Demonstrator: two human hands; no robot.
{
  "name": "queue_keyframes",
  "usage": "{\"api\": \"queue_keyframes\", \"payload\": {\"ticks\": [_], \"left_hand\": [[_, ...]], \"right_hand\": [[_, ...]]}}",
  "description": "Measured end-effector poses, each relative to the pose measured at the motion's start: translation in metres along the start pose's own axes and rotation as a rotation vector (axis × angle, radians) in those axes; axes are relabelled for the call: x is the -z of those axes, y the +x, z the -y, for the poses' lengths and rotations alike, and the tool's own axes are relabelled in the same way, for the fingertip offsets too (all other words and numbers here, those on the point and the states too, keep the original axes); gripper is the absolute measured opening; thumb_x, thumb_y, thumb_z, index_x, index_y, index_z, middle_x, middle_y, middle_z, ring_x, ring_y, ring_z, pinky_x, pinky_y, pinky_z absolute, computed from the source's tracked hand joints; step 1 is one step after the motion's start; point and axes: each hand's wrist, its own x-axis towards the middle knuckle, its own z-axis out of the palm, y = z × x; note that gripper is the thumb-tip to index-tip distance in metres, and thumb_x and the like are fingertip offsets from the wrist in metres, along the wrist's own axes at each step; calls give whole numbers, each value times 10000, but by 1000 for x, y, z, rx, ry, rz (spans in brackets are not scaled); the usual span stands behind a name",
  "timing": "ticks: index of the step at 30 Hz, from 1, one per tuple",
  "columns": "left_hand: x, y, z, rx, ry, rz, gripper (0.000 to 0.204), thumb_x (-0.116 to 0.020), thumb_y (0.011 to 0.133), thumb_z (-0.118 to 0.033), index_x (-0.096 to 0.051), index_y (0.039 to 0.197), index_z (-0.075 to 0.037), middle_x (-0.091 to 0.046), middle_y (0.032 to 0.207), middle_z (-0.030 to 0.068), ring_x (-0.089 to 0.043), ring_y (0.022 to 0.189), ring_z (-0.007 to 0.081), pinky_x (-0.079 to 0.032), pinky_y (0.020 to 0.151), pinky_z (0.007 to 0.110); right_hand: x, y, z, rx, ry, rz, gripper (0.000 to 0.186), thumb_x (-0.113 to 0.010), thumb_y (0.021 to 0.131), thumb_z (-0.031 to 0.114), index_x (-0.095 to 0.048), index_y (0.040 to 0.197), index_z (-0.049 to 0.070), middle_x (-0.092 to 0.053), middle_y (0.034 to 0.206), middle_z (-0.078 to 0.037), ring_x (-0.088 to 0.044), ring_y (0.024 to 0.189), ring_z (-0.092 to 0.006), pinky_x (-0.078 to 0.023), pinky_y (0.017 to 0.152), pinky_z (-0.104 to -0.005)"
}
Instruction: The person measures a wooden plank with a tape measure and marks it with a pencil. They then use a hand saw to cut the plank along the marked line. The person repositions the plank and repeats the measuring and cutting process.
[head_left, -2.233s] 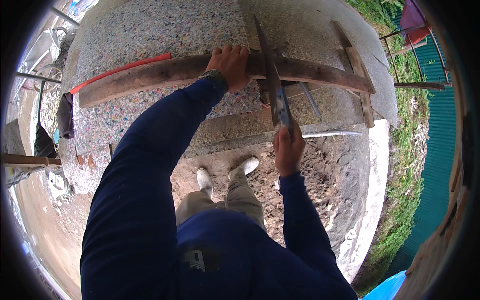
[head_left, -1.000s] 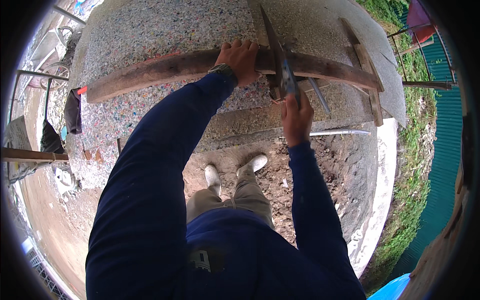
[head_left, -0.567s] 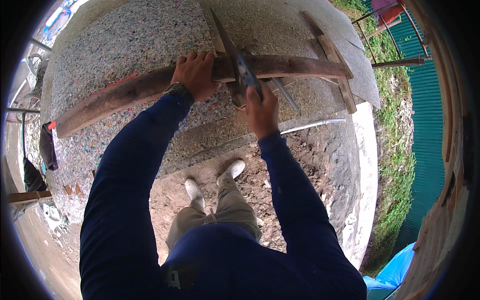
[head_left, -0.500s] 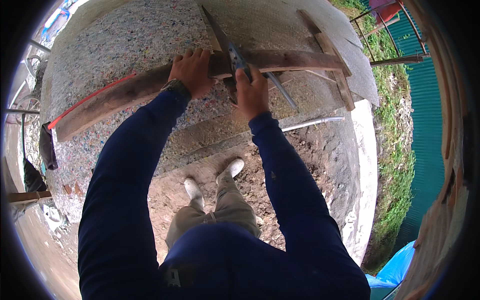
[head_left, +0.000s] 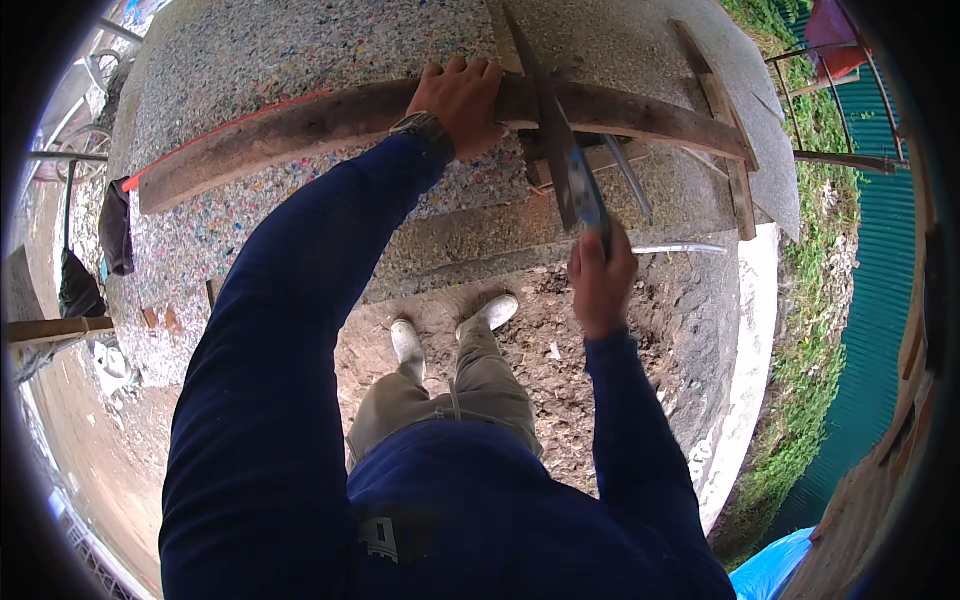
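Observation:
A long wooden beam (head_left: 270, 140) lies across the speckled board surface in front of me, looking curved in this wide view. My left hand (head_left: 458, 105) rests over its middle, fingers curled over the far edge, with a watch on the wrist. Just right of that hand, a handsaw (head_left: 545, 110) crosses the beam, its blade tip pointing away from me. My right hand (head_left: 603, 280) is closed around the saw's handle, on the near side of the beam. Below the beam, beside the blade, a grey metal pipe (head_left: 628, 175) sticks out toward me.
Narrow planks (head_left: 735, 150) lie under the beam's right end. A red strip (head_left: 230, 125) runs along its far left edge. Rough soil (head_left: 560, 390) lies around my boots (head_left: 408, 342). A pale wall edge (head_left: 750, 360), grass and a teal corrugated sheet (head_left: 870, 250) stand at right.
My right hand has drawn the saw back toward me, so more blade shows on the near side of the beam. My left hand stays on the beam; the whole view has shifted.

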Motion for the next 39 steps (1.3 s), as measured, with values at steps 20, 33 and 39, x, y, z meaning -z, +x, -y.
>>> {"api": "queue_keyframes", "payload": {"ticks": [20,33,39], "left_hand": [[5,6,-17,26,-52,60,763,-901,808,-417,-613,1441,-102,-670,1358,98,-610,1333,320,-458,1129,539],[8,9,-8,68,4,78,778,-891,833,-463,-597,1445,-83,-665,1375,118,-594,1342,344,-442,1126,553],[15,7,-9,20,-61,92,766,-871,820,-423,-606,1438,-56,-663,1344,132,-601,1320,343,-445,1122,547]], "right_hand": [[-11,52,-14,55,4,-23,301,-658,1121,360,-607,1132,64,-480,694,58,-433,557,-21,-353,488,-227],[54,-160,5,-107,107,-45,503,-634,1121,429,-571,1369,-4,-462,651,43,-388,519,-32,-330,465,-246],[-10,41,-18,-11,76,-5,452,-673,1112,429,-599,1260,9,-495,704,56,-432,556,-28,-337,478,-240]]}}
